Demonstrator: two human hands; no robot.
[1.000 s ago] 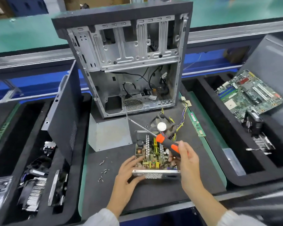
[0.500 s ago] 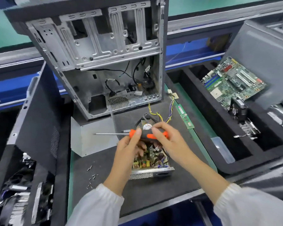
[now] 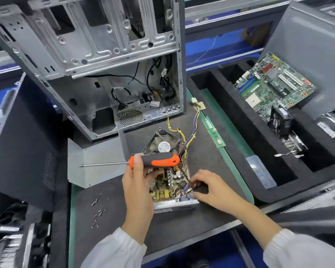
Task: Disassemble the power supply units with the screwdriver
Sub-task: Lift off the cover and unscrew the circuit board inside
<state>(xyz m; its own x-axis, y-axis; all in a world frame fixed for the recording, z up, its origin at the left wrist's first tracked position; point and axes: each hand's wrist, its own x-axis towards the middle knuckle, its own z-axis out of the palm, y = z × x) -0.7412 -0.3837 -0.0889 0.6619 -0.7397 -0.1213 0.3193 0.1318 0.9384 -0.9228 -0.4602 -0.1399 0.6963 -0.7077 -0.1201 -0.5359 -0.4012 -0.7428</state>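
An opened power supply unit (image 3: 168, 187) lies on the black mat, its circuit board bare and its black fan (image 3: 163, 145) tipped up at the far end. My left hand (image 3: 137, 182) grips the orange-and-black screwdriver (image 3: 157, 160) by the handle, held level above the unit with the shaft pointing left. My right hand (image 3: 209, 187) is at the unit's near right corner, fingers curled and pinching a black part among the wires there. The unit's grey metal cover (image 3: 94, 163) lies to the left.
An empty computer case (image 3: 97, 60) stands behind the unit. Several loose screws (image 3: 97, 213) lie on the mat at left. A RAM stick (image 3: 213, 131) sits to the right. Black foam trays hold a motherboard (image 3: 273, 86) at right and parts at left. A dark side panel (image 3: 23, 140) leans at left.
The screwdriver passed from my right hand to my left hand. My right hand dropped to the unit's near right corner. The camera moved closer.
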